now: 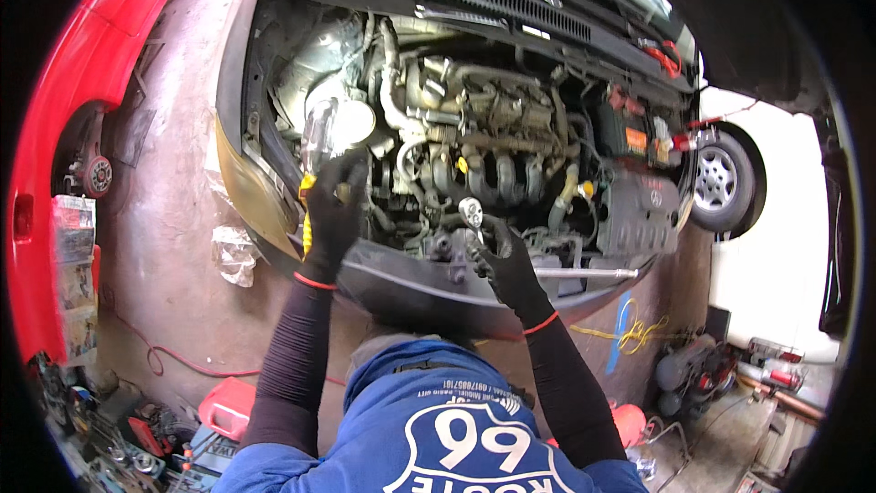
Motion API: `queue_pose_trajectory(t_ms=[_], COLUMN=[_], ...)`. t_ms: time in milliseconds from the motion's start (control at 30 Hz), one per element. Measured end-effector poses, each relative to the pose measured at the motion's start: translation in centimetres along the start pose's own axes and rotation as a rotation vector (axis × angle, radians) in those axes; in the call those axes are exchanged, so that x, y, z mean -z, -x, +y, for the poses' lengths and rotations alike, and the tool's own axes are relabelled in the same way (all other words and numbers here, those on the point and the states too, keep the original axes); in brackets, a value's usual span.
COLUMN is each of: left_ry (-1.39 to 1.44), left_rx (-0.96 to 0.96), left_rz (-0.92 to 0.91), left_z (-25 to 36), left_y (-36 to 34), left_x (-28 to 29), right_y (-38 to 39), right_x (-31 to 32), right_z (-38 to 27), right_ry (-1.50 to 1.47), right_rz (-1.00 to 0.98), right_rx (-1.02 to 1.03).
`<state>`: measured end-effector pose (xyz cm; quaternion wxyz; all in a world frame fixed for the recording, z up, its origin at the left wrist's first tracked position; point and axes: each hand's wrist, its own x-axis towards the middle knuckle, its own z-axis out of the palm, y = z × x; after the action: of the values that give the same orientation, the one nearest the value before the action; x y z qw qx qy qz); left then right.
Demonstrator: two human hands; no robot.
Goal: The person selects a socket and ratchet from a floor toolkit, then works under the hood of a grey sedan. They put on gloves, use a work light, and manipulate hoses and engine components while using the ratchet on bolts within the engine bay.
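Observation:
Both my hands wear black gloves over the front of an open engine bay. My right hand [509,265] is closed around a ratchet [471,213], its shiny round head tilted up near the engine [497,119]. Further left, my left hand [336,215] is over the front left edge of the bay. Along its outer side shows a yellow-and-black object [307,230], partly covered by the hand; a clear, glossy part lies just beyond it. The left fingers look curled and dark, so whether they grip it is unclear. A long metal bar [584,272] lies on the front edge, right of my right hand.
Wrenches [461,15] rest along the rear of the bay. A battery [625,132] and a black cover [639,210] occupy its right side. A red car [55,128] stands left, a white vehicle's wheel [725,178] right. Tools and a red hose [196,368] lie on the floor.

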<state>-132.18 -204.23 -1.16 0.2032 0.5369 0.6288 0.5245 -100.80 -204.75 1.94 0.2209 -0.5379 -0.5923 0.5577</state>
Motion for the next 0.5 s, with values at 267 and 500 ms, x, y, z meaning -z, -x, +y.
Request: queue_pose_trajectory(t_ms=[267,500], left_ry=[0.183,0.013], left_rx=[0.123,0.153], left_rz=[0.075,0.114], left_z=[0.2,-8.8], left_y=[-6.8,-17.7], left_x=[-10.3,-22.4], right_y=[-17.6,-35.8], right_x=[6.7,8.2], right_z=[-7.5,-4.5], right_ry=[0.394,0.801], right_rz=[-0.122,-0.094], right_rx=[0.176,0.410])
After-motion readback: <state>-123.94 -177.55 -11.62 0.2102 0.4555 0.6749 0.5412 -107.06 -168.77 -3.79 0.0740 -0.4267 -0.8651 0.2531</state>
